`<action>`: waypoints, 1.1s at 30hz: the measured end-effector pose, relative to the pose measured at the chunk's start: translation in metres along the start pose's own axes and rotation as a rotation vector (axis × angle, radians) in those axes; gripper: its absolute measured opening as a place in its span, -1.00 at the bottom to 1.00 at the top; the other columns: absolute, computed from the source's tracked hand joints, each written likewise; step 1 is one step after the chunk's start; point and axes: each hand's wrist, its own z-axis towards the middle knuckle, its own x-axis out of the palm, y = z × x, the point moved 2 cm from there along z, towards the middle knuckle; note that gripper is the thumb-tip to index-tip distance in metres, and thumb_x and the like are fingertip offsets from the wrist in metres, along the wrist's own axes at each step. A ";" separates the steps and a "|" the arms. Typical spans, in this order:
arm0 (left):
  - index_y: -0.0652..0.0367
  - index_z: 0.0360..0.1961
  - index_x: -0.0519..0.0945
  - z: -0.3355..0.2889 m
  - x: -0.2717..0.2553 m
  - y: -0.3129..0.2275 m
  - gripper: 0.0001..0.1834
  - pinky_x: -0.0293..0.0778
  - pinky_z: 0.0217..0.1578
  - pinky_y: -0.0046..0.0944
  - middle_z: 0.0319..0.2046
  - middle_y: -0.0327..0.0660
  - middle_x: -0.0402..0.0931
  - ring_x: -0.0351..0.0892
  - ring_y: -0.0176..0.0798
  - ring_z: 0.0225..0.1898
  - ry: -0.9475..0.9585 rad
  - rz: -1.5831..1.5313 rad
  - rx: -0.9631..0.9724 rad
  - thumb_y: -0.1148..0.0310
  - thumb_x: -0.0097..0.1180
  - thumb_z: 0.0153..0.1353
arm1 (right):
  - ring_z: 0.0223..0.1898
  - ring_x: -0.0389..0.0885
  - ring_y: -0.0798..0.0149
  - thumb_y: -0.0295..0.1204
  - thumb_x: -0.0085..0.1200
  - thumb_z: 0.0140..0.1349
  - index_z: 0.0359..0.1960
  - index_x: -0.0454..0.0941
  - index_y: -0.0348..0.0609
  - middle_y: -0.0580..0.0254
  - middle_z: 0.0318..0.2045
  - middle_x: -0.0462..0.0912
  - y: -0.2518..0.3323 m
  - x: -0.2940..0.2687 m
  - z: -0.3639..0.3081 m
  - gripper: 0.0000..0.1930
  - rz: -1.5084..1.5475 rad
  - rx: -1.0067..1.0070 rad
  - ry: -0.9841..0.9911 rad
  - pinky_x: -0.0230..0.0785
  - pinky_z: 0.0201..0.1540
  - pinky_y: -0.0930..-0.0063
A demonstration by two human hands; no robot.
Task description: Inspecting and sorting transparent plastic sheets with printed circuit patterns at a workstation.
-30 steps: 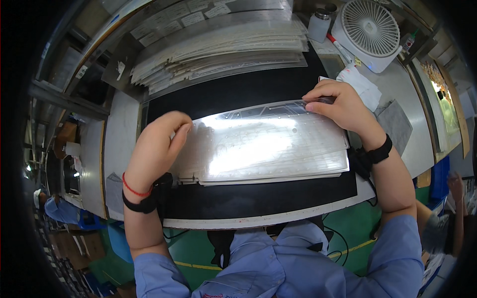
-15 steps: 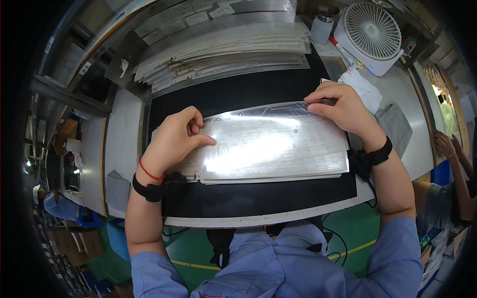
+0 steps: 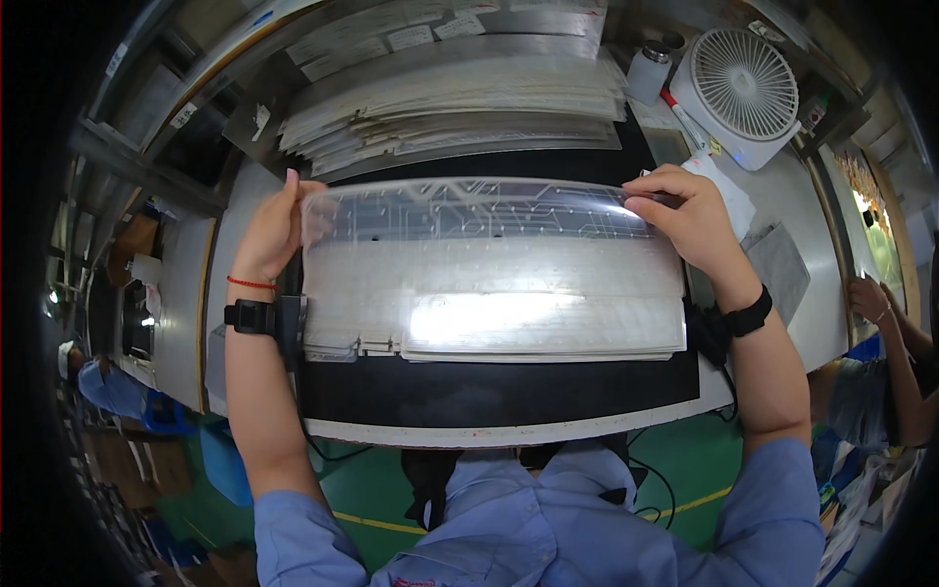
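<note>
A clear plastic sheet [image 3: 469, 210] with fine printed lines like a circuit pattern lies tilted over a stack of similar sheets [image 3: 548, 338], its far edge raised. My right hand [image 3: 690, 213] pinches the sheet's far right corner between thumb and fingers. At the far left corner, my left hand [image 3: 269, 235] holds the sheet's edge, its thumb upright beside it; the fingers pass behind the sheet and show faintly through it. The stack rests on a black mat [image 3: 489, 391], and a bright glare covers part of its top.
Behind the mat, a metal rack [image 3: 577, 20] holds many thin sheets [image 3: 469, 98]. At the right are a white fan [image 3: 745, 88], a bottle [image 3: 648, 73], a red-and-white marker [image 3: 685, 117], a white cloth [image 3: 729, 196] and a grey cloth [image 3: 778, 269]. Another person's hand [image 3: 869, 298] shows at far right.
My left hand has moved left and away, from over the stack to the sheet's far left corner. The sheet's left part now spreads wide and raised. My right hand keeps its pinch.
</note>
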 end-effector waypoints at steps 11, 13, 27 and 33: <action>0.17 -0.03 0.51 0.007 -0.010 0.005 -0.72 0.33 -0.55 -0.59 -0.34 -0.31 0.56 0.39 -0.59 -0.53 0.131 0.072 0.125 0.22 -0.06 0.42 | -0.39 0.55 0.52 -0.48 0.25 0.17 -0.11 0.62 -0.31 0.36 -0.48 0.60 -0.010 0.000 0.004 -0.74 0.167 0.110 -0.073 0.39 -0.30 0.66; 0.18 -0.03 0.50 0.007 -0.010 0.004 -0.70 0.17 -0.66 -0.65 -0.36 -0.32 0.55 0.30 -0.65 -0.59 0.041 -0.026 0.181 0.20 -0.08 0.43 | -0.45 0.51 0.55 -0.40 0.18 0.25 0.08 0.49 -0.32 0.36 -0.48 0.58 -0.007 -0.004 0.003 -0.60 0.134 0.138 -0.099 0.34 -0.39 0.69; 0.29 0.21 0.35 0.006 -0.008 -0.009 -0.54 0.53 -0.03 -0.43 0.09 -0.06 0.48 0.56 -0.25 -0.03 -0.203 -0.436 0.358 0.22 -0.06 0.42 | -0.46 0.46 0.54 -0.36 0.15 0.27 0.07 0.48 -0.26 0.37 -0.41 0.54 -0.002 -0.001 0.002 -0.62 0.226 0.206 -0.013 0.34 -0.37 0.66; 0.28 0.01 0.51 -0.004 -0.017 -0.009 -0.63 0.47 -0.19 -0.49 -0.16 -0.20 0.58 0.56 -0.39 -0.17 -0.019 -0.167 0.328 0.19 -0.09 0.44 | -0.34 0.50 0.39 -0.31 0.41 -0.04 -0.20 0.65 -0.24 0.30 -0.38 0.55 0.020 0.007 -0.007 -0.61 -0.271 -0.047 0.415 0.36 -0.24 0.53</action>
